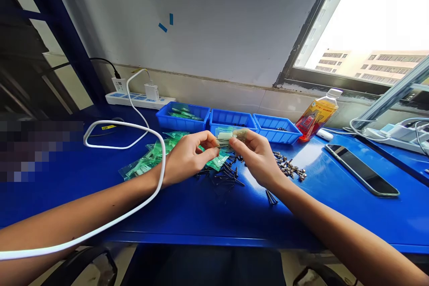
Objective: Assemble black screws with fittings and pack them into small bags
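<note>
A small clear packet (222, 134) sits pinched in the right hand (256, 152); the left hand (191, 154) meets its eight-o'clock edge, its hold unclear. Forearms angle inward over a blue table (187, 219), bins (181, 123) at twelve o'clock, window (375, 22) at two.

grey wall (217, 31), 2 blue strips (171, 18) | bright window (372, 13), upper right | blue table (201, 214)
</note>
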{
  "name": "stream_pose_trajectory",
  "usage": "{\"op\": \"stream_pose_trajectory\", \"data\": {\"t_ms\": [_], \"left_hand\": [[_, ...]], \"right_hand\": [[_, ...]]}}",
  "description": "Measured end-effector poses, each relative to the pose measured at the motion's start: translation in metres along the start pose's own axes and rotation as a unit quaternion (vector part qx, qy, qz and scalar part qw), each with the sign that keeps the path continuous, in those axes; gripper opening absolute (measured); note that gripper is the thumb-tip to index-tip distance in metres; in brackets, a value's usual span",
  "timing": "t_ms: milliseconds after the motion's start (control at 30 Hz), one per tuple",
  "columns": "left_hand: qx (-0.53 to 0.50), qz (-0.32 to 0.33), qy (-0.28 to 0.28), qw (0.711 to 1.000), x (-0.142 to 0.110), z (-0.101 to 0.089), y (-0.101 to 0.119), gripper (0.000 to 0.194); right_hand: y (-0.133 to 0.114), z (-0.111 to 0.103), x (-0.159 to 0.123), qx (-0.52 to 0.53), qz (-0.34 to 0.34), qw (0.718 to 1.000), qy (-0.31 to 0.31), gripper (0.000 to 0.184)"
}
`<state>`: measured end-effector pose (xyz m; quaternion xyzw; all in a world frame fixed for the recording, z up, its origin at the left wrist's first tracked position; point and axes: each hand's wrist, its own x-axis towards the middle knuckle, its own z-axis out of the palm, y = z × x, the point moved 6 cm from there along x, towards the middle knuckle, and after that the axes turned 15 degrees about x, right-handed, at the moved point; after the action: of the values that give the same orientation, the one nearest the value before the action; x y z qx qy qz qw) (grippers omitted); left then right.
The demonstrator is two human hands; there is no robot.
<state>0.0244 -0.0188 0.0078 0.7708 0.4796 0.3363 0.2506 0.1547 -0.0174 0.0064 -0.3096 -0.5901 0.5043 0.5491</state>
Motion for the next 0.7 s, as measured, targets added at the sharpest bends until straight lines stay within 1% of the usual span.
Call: {"op": "stream_pose_trajectory", "data": {"t_ms": [100,233,300,400,533,700], "left_hand": [[-0.015,-0.006,0.016,1.000,0.0006,-0.0022,-0.0011,0.025],[-0.024,-0.010,0.029,0.999,0.0013,-0.0034,-0.0024,0.024],[-0.011,-0.007,0.036,0.999,0.0011,-0.0039,-0.0023,0.023],[0.018,0.002,0.045,0.999,0.0002,-0.0041,-0.0014,0.023],[0.006,-0.009,0.034,0.999,-0.0003,-0.0019,-0.0034,0.024],[-0.035,-0.020,0.022,0.999,0.0004,0.0005,-0.0053,0.022]], "right_hand": [[0.0007,0.0010,-0.0003,-0.003,0.006,1.000,-0.010,0.023],[0.0008,0.0014,0.0015,0.007,0.023,0.999,-0.035,0.022],[-0.0002,0.0000,0.0031,-0.011,0.029,0.999,-0.031,0.023],[-0.0017,-0.0022,0.0046,-0.065,0.035,0.997,-0.012,0.023],[-0.0001,-0.0014,0.0040,-0.093,0.052,0.994,-0.011,0.021],[0.0037,-0.0007,0.0030,-0.082,0.067,0.994,-0.010,0.013]]}}
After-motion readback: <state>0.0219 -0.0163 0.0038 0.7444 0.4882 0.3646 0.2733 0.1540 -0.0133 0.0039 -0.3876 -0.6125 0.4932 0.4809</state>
